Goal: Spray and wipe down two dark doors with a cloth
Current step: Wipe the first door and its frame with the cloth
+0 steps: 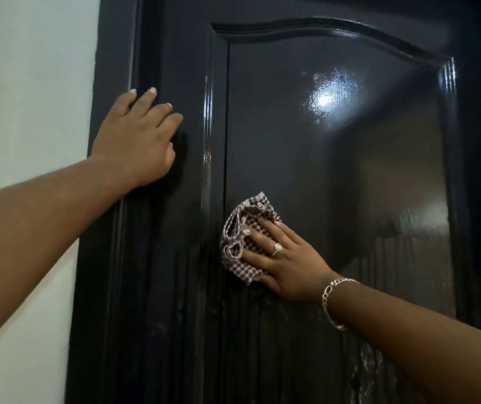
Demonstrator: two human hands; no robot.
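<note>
A glossy dark door (335,158) with a raised arched panel fills most of the view. My right hand (285,258) presses a crumpled checked cloth (242,237) flat against the panel's left side, fingers straight and spread over it. My left hand (140,138) rests open on the door's left stile, next to the frame, fingers pointing up. Wet streaks run down the lower part of the door below the cloth. No spray bottle is in view.
A white wall (26,112) borders the dark door frame (111,68) on the left. A bright light reflection sits high on the panel. The door's right edge fades into shadow.
</note>
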